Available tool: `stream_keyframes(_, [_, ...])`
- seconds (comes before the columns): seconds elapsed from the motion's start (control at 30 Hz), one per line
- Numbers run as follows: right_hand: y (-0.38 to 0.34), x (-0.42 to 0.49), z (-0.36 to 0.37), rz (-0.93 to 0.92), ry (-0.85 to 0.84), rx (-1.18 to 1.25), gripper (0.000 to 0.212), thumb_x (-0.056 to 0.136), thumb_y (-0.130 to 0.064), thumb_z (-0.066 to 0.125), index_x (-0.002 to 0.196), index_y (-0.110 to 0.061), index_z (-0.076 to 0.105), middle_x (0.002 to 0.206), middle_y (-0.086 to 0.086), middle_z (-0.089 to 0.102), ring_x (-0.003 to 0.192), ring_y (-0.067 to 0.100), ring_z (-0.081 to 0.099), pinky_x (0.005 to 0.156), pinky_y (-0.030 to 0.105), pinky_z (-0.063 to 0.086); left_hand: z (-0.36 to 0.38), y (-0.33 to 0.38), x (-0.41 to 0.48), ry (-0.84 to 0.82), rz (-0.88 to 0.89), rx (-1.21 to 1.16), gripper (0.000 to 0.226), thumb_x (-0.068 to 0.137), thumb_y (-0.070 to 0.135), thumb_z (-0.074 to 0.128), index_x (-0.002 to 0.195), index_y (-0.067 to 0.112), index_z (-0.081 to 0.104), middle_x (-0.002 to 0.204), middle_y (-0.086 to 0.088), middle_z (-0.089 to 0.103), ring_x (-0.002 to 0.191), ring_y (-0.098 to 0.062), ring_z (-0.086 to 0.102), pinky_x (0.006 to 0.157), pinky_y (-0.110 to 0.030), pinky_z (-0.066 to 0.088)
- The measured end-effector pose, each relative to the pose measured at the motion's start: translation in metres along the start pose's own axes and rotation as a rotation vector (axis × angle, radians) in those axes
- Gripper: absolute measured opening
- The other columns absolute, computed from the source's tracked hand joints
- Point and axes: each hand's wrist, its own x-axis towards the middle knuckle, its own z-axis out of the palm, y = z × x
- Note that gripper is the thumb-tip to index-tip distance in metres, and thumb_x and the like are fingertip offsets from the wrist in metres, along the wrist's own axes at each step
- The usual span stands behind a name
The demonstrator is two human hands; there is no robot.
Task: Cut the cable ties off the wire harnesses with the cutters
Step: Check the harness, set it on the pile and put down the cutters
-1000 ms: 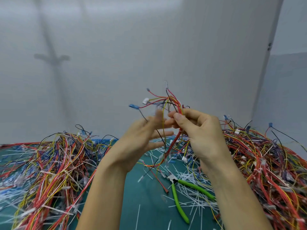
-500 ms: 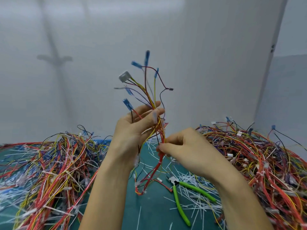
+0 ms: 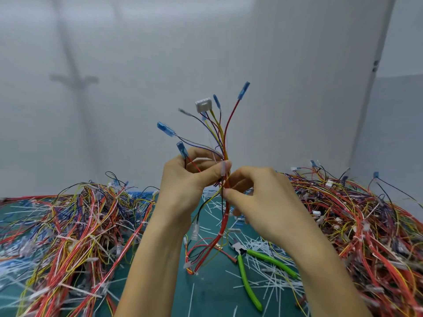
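Head view looks down on a green mat (image 3: 212, 294) heaped with a left pile (image 3: 68, 225) and a right pile (image 3: 366, 225) of wire harnesses. My left hand (image 3: 190, 181) grips one harness (image 3: 225, 143) upright, thumb and curled fingers around it. My right hand (image 3: 263, 202) pinches the same bundle just below. Green-handled cutters (image 3: 246, 277) lie untouched on the mat among cut ties (image 3: 272, 286). A white cable tie (image 3: 220, 234) rings the hanging red wires.

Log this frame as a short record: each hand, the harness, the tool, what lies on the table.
left hand: grips the wire harness, connector ends up
right hand: pinches the same harness just below the left hand
cutters: green handles, lying on the mat, unheld
cable tie: white, on the harness's hanging lower part
wires: left heap and right heap flank the mat
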Motion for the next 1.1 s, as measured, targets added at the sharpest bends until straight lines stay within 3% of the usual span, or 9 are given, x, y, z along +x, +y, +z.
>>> stream_keyframes(0.27, [0.005, 0.003, 0.000, -0.002, 0.069, 0.098, 0.007, 0.086, -0.035, 0.072, 0.084, -0.029, 0.071, 0.070, -0.008, 0.070, 0.063, 0.006, 0.068, 0.067, 0.039, 0.060, 0.006, 0.004, -0.003, 0.026, -0.058, -0.038, 0.018, 0.070, 0.014, 0.080, 0.085, 0.008, 0.071, 0.089, -0.017, 0.075, 0.082, -0.028, 0.072, 0.082, -0.034, 0.059])
stream_keyframes(0.43, [0.008, 0.005, 0.003, 0.005, 0.107, 0.124, 0.008, 0.087, -0.031, 0.071, 0.082, -0.025, 0.072, 0.069, -0.007, 0.070, 0.065, 0.008, 0.069, 0.066, 0.040, 0.060, 0.008, 0.007, -0.003, -0.010, -0.145, -0.101, 0.015, 0.085, 0.011, 0.070, 0.098, 0.003, 0.068, 0.092, -0.013, 0.076, 0.076, -0.019, 0.073, 0.070, -0.024, 0.058])
stream_keyframes(0.53, [0.010, 0.007, 0.004, 0.007, 0.140, 0.127, 0.007, 0.089, -0.028, 0.069, 0.083, -0.025, 0.071, 0.070, -0.006, 0.069, 0.067, 0.012, 0.069, 0.066, 0.042, 0.060, 0.011, 0.009, -0.004, -0.011, -0.153, -0.172, 0.024, 0.086, 0.010, 0.067, 0.109, 0.001, 0.063, 0.090, -0.009, 0.075, 0.069, -0.017, 0.072, 0.069, -0.026, 0.058])
stream_keyframes(0.63, [0.013, 0.009, 0.003, 0.001, 0.196, 0.146, 0.010, 0.090, -0.022, 0.067, 0.081, -0.024, 0.070, 0.067, -0.006, 0.068, 0.067, 0.014, 0.069, 0.065, 0.044, 0.060, 0.006, 0.011, -0.003, -0.027, -0.176, -0.251, 0.027, 0.073, 0.019, 0.072, 0.098, 0.012, 0.067, 0.102, -0.011, 0.075, 0.079, -0.022, 0.074, 0.077, -0.031, 0.061])
stream_keyframes(0.7, [0.014, 0.010, 0.002, -0.006, 0.213, 0.157, 0.012, 0.091, -0.019, 0.066, 0.081, -0.024, 0.070, 0.064, -0.008, 0.066, 0.065, 0.014, 0.068, 0.065, 0.044, 0.060, 0.001, 0.012, -0.003, -0.042, -0.201, -0.245, 0.026, 0.076, 0.027, 0.070, 0.098, 0.014, 0.066, 0.103, -0.006, 0.076, 0.080, -0.022, 0.075, 0.070, -0.028, 0.060])
stream_keyframes(0.77, [0.015, 0.010, 0.003, -0.013, 0.228, 0.166, 0.015, 0.092, -0.018, 0.064, 0.081, -0.026, 0.069, 0.063, -0.010, 0.065, 0.063, 0.012, 0.067, 0.065, 0.043, 0.060, -0.004, 0.010, -0.002, -0.036, -0.193, -0.128, 0.029, 0.081, 0.034, 0.069, 0.100, 0.013, 0.068, 0.098, -0.002, 0.077, 0.077, -0.019, 0.075, 0.064, -0.023, 0.057])
stream_keyframes(0.9, [0.018, 0.012, 0.003, 0.006, 0.267, 0.218, 0.020, 0.095, -0.024, 0.062, 0.076, -0.031, 0.063, 0.067, -0.009, 0.064, 0.060, 0.014, 0.064, 0.065, 0.044, 0.059, -0.017, 0.007, 0.000, 0.030, -0.142, -0.030, 0.030, 0.065, 0.038, 0.073, 0.082, 0.013, 0.073, 0.081, -0.004, 0.077, 0.063, -0.013, 0.072, 0.058, -0.019, 0.055])
stream_keyframes(1.0, [0.018, 0.014, 0.000, 0.033, 0.249, 0.314, 0.020, 0.095, -0.024, 0.062, 0.077, -0.032, 0.061, 0.074, -0.005, 0.063, 0.055, 0.013, 0.060, 0.053, 0.035, 0.055, -0.023, 0.008, 0.002, 0.064, -0.114, -0.088, 0.018, 0.066, 0.030, 0.072, 0.068, 0.013, 0.075, 0.072, -0.004, 0.075, 0.059, -0.010, 0.070, 0.057, -0.018, 0.055])
stream_keyframes(1.1, [0.018, 0.014, -0.001, 0.047, 0.236, 0.433, 0.013, 0.095, -0.022, 0.063, 0.084, -0.027, 0.063, 0.080, -0.001, 0.062, 0.045, 0.011, 0.060, 0.043, 0.020, 0.047, -0.024, 0.009, 0.001, -0.032, -0.137, 0.024, 0.031, 0.074, 0.041, 0.065, 0.076, 0.012, 0.074, 0.075, -0.006, 0.076, 0.065, -0.014, 0.073, 0.057, -0.019, 0.056])
